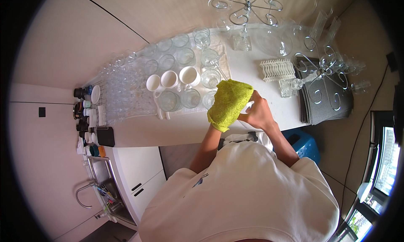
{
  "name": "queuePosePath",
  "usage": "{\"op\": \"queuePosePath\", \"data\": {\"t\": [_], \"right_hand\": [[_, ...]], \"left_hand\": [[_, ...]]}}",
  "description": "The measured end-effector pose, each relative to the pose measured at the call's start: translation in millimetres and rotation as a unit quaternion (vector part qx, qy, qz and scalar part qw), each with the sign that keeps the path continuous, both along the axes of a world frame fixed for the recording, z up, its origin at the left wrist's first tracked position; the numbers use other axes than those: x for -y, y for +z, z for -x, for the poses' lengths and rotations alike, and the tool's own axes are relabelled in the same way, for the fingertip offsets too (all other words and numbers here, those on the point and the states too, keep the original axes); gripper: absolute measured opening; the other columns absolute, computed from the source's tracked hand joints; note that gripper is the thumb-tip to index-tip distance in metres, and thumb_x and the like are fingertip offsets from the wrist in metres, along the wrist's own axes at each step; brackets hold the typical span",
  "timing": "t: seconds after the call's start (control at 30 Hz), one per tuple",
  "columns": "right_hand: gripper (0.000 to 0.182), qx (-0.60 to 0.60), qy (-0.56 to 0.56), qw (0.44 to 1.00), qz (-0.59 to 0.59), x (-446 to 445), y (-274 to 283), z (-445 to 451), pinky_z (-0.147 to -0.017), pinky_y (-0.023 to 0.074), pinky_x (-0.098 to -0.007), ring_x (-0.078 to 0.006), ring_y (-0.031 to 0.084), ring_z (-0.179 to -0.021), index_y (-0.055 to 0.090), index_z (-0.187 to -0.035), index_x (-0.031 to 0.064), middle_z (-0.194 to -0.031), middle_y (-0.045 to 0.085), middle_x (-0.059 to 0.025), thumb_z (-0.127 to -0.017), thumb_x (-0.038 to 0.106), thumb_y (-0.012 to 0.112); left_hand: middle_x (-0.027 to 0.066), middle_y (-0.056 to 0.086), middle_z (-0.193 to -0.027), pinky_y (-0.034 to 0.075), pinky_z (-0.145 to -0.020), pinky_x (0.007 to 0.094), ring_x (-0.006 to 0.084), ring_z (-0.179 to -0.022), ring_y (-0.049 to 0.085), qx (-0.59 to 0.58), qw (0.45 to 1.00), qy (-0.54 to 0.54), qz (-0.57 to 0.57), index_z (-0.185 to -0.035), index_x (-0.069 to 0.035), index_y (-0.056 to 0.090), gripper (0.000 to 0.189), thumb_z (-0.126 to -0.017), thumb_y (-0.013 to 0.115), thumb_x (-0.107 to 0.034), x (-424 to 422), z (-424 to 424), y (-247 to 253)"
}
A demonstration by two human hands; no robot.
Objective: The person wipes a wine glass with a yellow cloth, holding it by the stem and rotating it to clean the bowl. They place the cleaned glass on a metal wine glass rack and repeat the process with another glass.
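Note:
A yellow-green cloth is wrapped over my left hand, hiding its fingers; only the left wrist and forearm show below it. On the cloth's right side, my right hand has its thumb and bent fingers at the edge, gripping there. Whether anything is inside the cloth is hidden. Just left of the cloth, several clear glass tumblers and white mugs stand on a pale cloth mat. A thin clear glass piece lies slanted across the tumblers.
On the white counter are a white wavy rack, grey woven placemats and metal-scroll glass stands. Clear stemware crowds the far left. A blue plastic stool stands below; a sink is lower left.

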State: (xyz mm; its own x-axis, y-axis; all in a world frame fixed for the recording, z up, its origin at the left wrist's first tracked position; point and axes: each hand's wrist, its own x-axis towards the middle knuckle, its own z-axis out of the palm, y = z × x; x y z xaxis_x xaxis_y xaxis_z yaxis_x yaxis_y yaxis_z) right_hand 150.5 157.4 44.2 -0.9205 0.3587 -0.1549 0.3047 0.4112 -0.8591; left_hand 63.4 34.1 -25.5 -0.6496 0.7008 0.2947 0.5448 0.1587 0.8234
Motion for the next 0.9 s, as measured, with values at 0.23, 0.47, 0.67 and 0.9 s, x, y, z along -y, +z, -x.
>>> {"op": "queuePosePath", "data": {"t": [0.23, 0.47, 0.67, 0.9], "right_hand": [[0.08, 0.013, 0.027, 0.985, 0.172, -17.2, 0.3, -9.6, -0.067, 0.0527, -0.0301, -0.0215, 0.066, -0.071, 0.049, -0.113, -0.0143, -0.091, 0.065, -0.0188, -0.057, 0.029, 0.086], [0.061, 0.009, 0.163, 0.861, 0.481, -39.7, -17.5, -5.5, -0.065, 0.0559, -0.0338, -0.0264, 0.068, -0.073, 0.048, -0.115, -0.0092, -0.094, 0.064, -0.0199, -0.063, 0.013, 0.072], [0.065, 0.018, 0.225, 0.77, 0.597, -33.5, -32.5, -6.5, -0.067, 0.056, -0.0383, -0.0322, 0.067, -0.073, 0.047, -0.12, -0.0066, -0.098, 0.063, -0.0243, -0.065, 0.021, 0.069], [0.078, -0.055, 0.142, 0.988, -0.016, -26.7, 18.4, -10.7, -0.068, 0.0529, -0.0354, -0.0293, 0.066, -0.078, 0.048, -0.118, -0.0072, -0.098, 0.065, -0.0199, -0.057, 0.03, 0.08]], "left_hand": [[0.0093, 0.052, -0.125, 0.043, -0.094, 0.0315, 0.0201, -0.112, 0.052, -0.111, 0.992, -0.052, -0.028, -0.128, -0.004, 0.047, 0.046, -0.085, 0.06, -0.012, 2.4, 16.4, 4.0], [0.0077, 0.057, -0.102, 0.042, -0.097, 0.0414, 0.0253, -0.107, 0.053, 0.463, 0.802, -0.133, -0.353, -0.108, -0.006, 0.053, 0.03, -0.087, 0.064, -0.024, -9.3, 3.9, 11.9], [-0.0025, 0.043, -0.069, 0.041, -0.078, 0.0338, 0.0139, -0.059, 0.049, 0.416, 0.773, -0.167, -0.449, -0.084, -0.014, 0.051, 0.019, -0.093, 0.053, -0.03, -17.0, 20.5, 36.6], [-0.0022, 0.04, -0.064, 0.038, -0.069, 0.0327, 0.0136, -0.057, 0.043, 0.413, 0.744, -0.121, -0.511, -0.083, -0.012, 0.047, 0.024, -0.091, 0.051, -0.034, -17.5, 25.3, 2.8]]}}
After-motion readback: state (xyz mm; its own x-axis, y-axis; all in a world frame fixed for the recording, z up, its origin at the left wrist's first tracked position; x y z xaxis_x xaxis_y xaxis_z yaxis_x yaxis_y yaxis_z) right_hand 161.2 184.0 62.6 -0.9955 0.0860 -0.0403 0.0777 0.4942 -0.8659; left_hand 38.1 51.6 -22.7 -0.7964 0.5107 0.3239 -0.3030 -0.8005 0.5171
